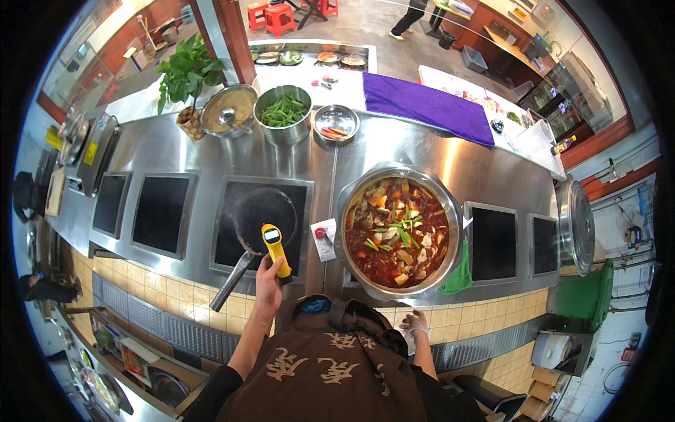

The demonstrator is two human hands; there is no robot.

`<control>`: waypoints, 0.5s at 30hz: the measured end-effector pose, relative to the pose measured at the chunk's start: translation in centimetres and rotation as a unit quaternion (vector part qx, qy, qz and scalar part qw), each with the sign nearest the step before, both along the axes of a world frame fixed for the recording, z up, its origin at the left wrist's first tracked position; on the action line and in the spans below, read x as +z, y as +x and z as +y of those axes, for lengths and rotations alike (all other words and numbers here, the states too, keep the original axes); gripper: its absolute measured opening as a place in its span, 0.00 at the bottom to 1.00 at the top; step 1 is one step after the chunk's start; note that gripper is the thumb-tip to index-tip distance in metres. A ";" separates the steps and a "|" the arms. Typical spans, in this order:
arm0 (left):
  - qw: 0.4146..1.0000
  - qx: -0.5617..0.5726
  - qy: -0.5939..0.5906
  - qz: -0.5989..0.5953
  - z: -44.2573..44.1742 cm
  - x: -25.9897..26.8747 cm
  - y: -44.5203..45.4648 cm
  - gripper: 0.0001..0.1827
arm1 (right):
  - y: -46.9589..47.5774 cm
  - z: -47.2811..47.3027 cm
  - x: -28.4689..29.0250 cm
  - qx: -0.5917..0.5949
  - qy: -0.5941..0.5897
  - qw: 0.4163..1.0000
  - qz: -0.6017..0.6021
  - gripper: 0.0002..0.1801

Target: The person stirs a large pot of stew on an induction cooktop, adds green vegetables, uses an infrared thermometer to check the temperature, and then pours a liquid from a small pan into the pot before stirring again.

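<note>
My left hand [270, 282] grips a yellow infrared thermometer [276, 250] with a lit display, held over a dark frying pan [266, 216]. That pan stands on a black induction hob [224, 203], its metal handle angled towards me. To the right, a large steel pot [453, 211] holds red stew with fish pieces, tofu and green onion. Between pan and pot lies a white paper slip [326, 248] with a small red-and-black item on it. Low at my right side is my right hand [415, 323] in a clear glove, fingers curled; whether it holds anything is unclear.
Along the counter's back stand a potted plant [192, 68], a pan of pale liquid with a ladle [229, 108], a pot of green vegetables [285, 113] and a steel bowl [336, 122]. A purple towel [427, 105] lies behind; a green cloth [459, 274] hangs beside the stew pot.
</note>
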State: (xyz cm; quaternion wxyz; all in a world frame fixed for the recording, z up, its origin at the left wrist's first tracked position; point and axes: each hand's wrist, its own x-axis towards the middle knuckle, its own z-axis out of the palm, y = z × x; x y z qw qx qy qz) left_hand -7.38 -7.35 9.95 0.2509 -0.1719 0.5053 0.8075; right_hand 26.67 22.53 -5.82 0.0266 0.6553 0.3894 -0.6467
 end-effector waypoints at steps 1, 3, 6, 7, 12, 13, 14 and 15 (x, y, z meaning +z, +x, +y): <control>1.000 -0.002 0.001 0.001 0.0 0.0 0.0 0.20 | 0.3 0.1 -0.4 0.014 0.007 1.000 -0.006 0.29; 1.000 -0.003 -0.004 0.004 0.0 0.1 0.1 0.20 | 0.6 0.2 -1.1 -0.007 -0.003 1.000 0.016 0.29; 1.000 -0.003 -0.025 0.009 0.2 0.4 0.3 0.18 | 0.8 0.1 -1.6 -0.019 -0.005 0.999 0.032 0.28; 0.999 -0.003 -0.033 0.011 0.3 0.6 0.4 0.18 | 0.8 0.0 -1.7 -0.021 -0.003 0.999 0.034 0.28; 0.999 -0.022 -0.034 0.021 0.1 0.4 0.4 0.19 | 0.9 -0.1 -1.7 -0.053 -0.018 0.997 0.054 0.27; 0.999 -0.025 -0.033 0.022 0.0 0.3 0.4 0.19 | 1.0 0.1 -1.7 -0.055 -0.026 0.997 0.052 0.27; 0.999 -0.027 -0.032 0.024 0.0 0.2 0.4 0.19 | 1.0 0.1 -1.7 -0.035 -0.029 0.998 0.040 0.27; 0.999 -0.025 -0.034 0.025 -0.1 0.1 0.5 0.19 | 1.1 0.2 -1.8 -0.013 -0.032 0.999 0.027 0.27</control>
